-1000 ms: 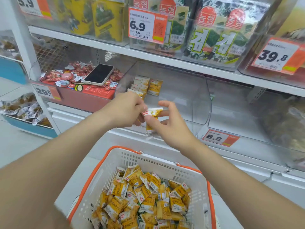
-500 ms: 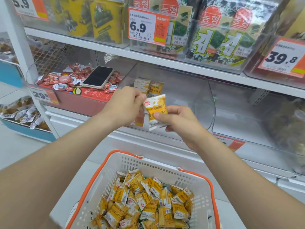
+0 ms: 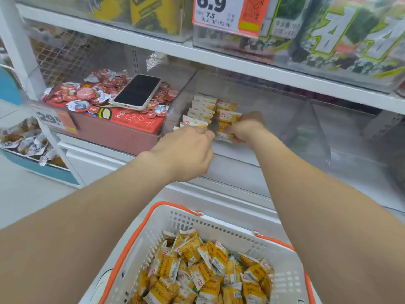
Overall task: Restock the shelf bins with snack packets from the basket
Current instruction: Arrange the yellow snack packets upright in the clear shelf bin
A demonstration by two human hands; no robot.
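A white basket with an orange rim (image 3: 221,224) sits low in front of me, holding several yellow snack packets (image 3: 203,270). A clear shelf bin (image 3: 302,119) on the middle shelf holds a row of upright yellow packets (image 3: 200,110) at its left side. My right hand (image 3: 246,128) is inside the bin, gripping a yellow snack packet (image 3: 228,122) upright beside that row. My left hand (image 3: 186,154) is at the bin's front edge, fingers pinched at the packet's left side; whether it grips the packet I cannot tell.
A phone (image 3: 138,92) lies on red-wrapped snacks (image 3: 87,95) in the red bin to the left. Seaweed packs (image 3: 341,34) fill the bins above, with a 6.9 price tag (image 3: 228,16). A blue-edged shelf unit (image 3: 28,143) stands far left.
Both hands moved forward from in front of the shelf into the clear bin, carrying the yellow packet to the row of packets. The view has moved closer to the shelf.
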